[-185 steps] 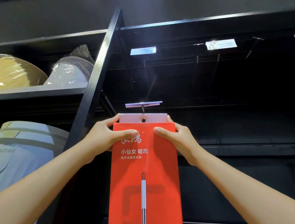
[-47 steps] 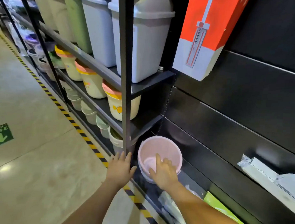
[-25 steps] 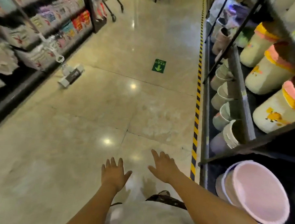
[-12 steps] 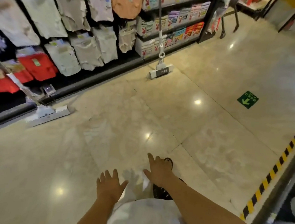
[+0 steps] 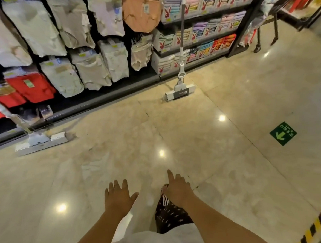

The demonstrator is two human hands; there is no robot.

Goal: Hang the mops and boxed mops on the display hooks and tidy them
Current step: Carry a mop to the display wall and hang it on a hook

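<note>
While both hands hang low over the floor (image 5: 218, 160), the mop (image 5: 181, 48) stands upright well beyond them, its flat white head on the tiles and its grey handle rising in front of a dark rack (image 5: 239, 33). Left hand (image 5: 118, 198) sits nearer the camera than the mop and a little to its left, fingers straight and spread, holding nothing. Right hand (image 5: 177, 192) is also nearer than the mop, almost in line with it, fingers likewise apart and empty. It overlaps a dark piece (image 5: 168, 215) with white marks, shoe or cloth, not clear which. Glossy tiles with lamp glints lie between the hands and the mop.

Behind the mop, rows of boxes (image 5: 206, 29) with a rabbit mark fill the rack's shelves. Left of the mop hang pale and red packs (image 5: 67, 43) of folded cloth. Far left of the mop a second mop (image 5: 41, 142) rests its long flat head on the floor, its handle tilted up and leftward across the red packs. Right of the mop, and nearer, a green arrow sticker (image 5: 283, 133) is stuck to the floor. Farther right and nearer still runs a yellow-and-black stripe (image 5: 313, 232). Metal legs (image 5: 258, 33) of some furniture stand right of the mop, past the rack's end post.
</note>
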